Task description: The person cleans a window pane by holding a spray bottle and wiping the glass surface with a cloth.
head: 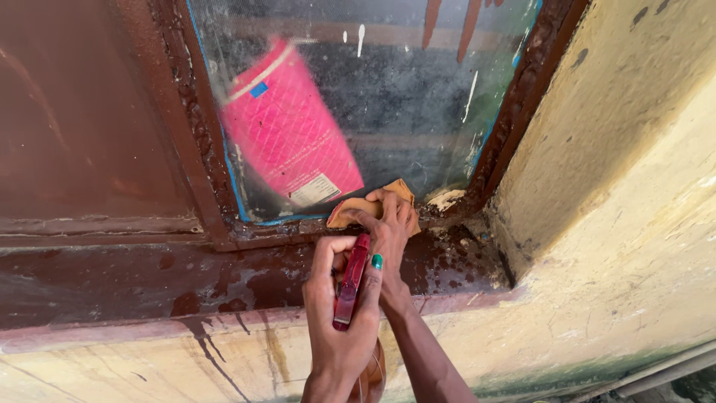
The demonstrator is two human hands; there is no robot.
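Note:
My right hand [393, 237] presses a folded tan piece of cloth or abrasive paper [349, 211] against the bottom edge of a dirty glass pane [406, 97]. Just below it, my left hand [334, 332] is closed around a slim red tool [349, 287], held upright with the thumb along its side; the thumbnail is painted green. What kind of tool it is I cannot tell. The two hands touch each other over the window's lower frame rail [283, 227].
A pink container [287, 127] shows tilted behind the glass. The red-brown window frame [198, 142] is flaky, with blue edging. A stained red-brown sill [134, 280] runs below. A yellowish plastered wall [626, 186] stands at the right, with paint drips below the sill.

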